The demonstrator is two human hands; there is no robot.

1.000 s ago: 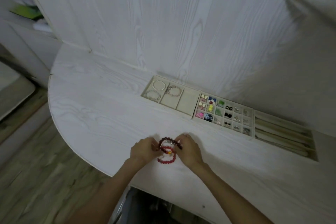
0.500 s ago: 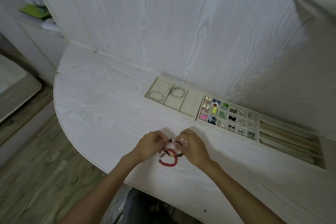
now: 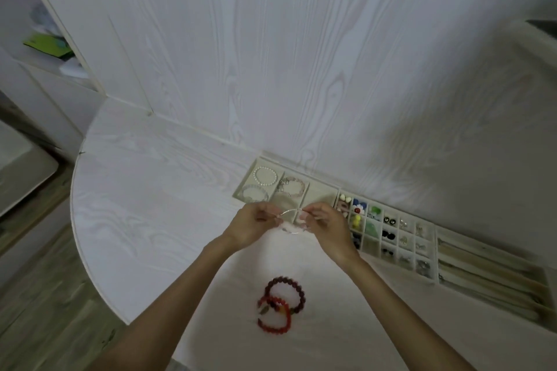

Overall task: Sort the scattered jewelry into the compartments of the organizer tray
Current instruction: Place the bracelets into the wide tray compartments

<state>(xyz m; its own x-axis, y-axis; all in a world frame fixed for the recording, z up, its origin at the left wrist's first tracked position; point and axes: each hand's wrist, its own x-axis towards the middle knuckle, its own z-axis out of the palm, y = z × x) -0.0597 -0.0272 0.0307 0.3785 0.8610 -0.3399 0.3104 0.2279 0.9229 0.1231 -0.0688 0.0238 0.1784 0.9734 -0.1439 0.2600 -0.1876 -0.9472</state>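
My left hand [image 3: 253, 224] and my right hand [image 3: 327, 227] hold a thin silver bracelet [image 3: 291, 221] between them, each pinching one side, just in front of the beige organizer tray [image 3: 321, 188]. The tray's left section has three long compartments; a white pearl bracelet [image 3: 265, 176] and a clear bead bracelet [image 3: 254, 193] lie in the first, a pinkish bracelet [image 3: 291, 187] in the second. On the table near me lie a dark red bead bracelet [image 3: 286, 294] and a bright red bead bracelet [image 3: 272, 316], overlapping.
To the right, a grid tray [image 3: 391, 235] holds several small earrings and charms. Further right is a section with long slots [image 3: 488, 277]. The trays stand against the white wall panel. The rounded table edge [image 3: 81, 238] drops to the floor on the left.
Both hands have lifted away from the red bracelets toward the tray, taking the thin silver bracelet with them. The two red bracelets stay on the table.
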